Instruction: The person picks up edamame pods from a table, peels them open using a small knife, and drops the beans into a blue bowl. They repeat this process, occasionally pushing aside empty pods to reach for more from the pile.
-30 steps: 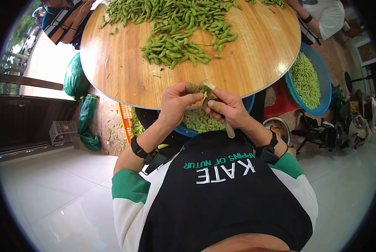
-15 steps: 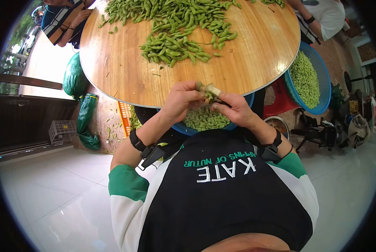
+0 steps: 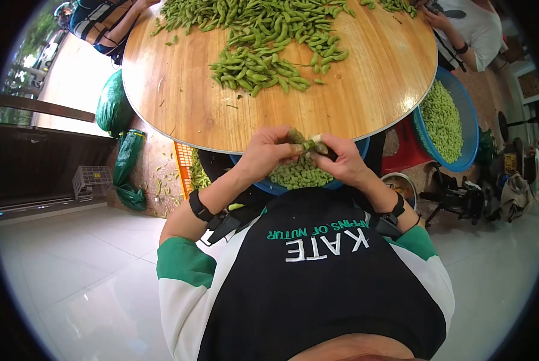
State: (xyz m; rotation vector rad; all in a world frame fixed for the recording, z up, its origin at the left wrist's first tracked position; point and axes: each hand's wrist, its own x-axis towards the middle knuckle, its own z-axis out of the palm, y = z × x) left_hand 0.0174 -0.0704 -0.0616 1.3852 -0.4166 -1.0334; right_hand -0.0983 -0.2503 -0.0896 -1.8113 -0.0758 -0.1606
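We seem mid-shelling, our left hand [image 3: 274, 148] and right hand [image 3: 343, 160] pinching a small green bean pod [image 3: 308, 145]; next calls for steady pressure.

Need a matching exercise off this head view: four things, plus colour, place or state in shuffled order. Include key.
Things
1. Left hand and right hand
2. Unshelled pods
3. Slatted basket by the left forearm
4. Large basin at the picture's right

Colour, place or state
A. Orange
B. Heaped on the wooden table
C. Blue
D. Close together, over shelled beans

Pairs: 1-D, 2-B, 3-A, 4-C
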